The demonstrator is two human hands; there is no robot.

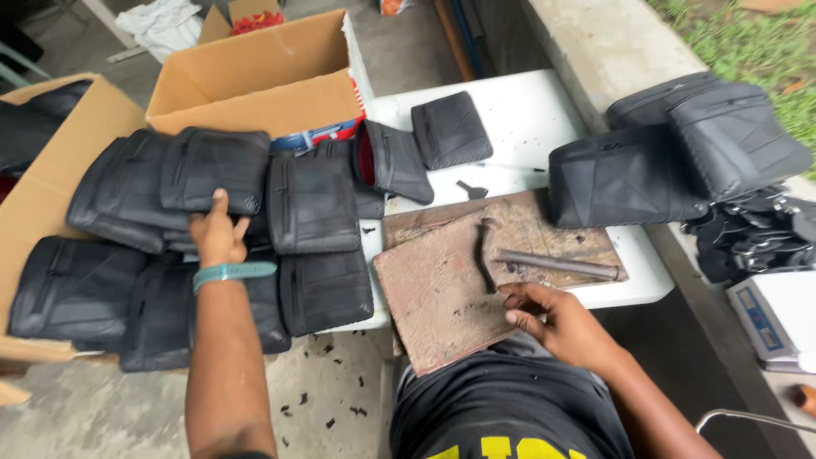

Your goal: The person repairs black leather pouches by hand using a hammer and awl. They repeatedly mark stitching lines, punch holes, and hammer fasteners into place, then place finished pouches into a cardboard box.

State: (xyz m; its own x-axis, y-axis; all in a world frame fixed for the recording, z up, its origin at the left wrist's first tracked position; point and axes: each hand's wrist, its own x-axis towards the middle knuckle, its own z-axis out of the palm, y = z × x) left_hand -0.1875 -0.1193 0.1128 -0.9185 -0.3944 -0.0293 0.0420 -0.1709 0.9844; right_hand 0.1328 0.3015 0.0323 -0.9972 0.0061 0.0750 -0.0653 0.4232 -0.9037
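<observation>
My left hand (217, 231) reaches onto a heap of flat black pouches (212, 221) at the left, fingers gripping the edge of one black pouch (217, 170) on top; a teal wristband sits on that wrist. My right hand (552, 319) rests with loosely curled fingers on the near edge of a worn reddish wooden board (442, 293), holding nothing. On the board lie a dark metal rod (557, 264) and a thin curved tool (484, 251), just beyond my right fingers.
An open cardboard box (263, 72) stands behind the pouches and another box (51, 170) lies at the left. A white table (527, 119) carries one more pouch (450, 129). Bulky black bags (680, 153) sit at the right, with a white scale (778, 314) below.
</observation>
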